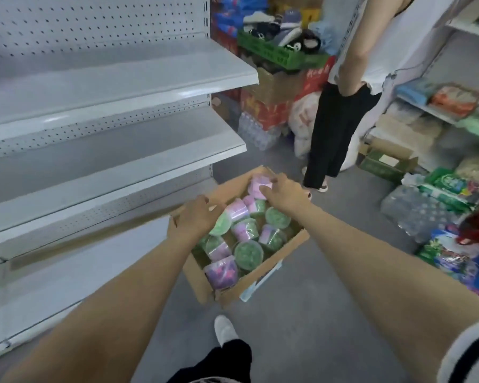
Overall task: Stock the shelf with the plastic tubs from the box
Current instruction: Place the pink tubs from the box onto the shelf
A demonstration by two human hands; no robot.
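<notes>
Reaching into box (197,277) on floor, just right of shelf (150,158) front edge; packed w/ tubs (248,254). R hand (285,193) fingers clamped on pink tub (257,185) at far corner. L hand (195,217) over left rim, finger state can't tell. Bare floor (302,313) near + right of box.

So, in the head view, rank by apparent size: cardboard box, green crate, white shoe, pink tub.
1. cardboard box
2. green crate, though farther away
3. white shoe and pink tub, gripped by the right hand: these look about alike
</notes>
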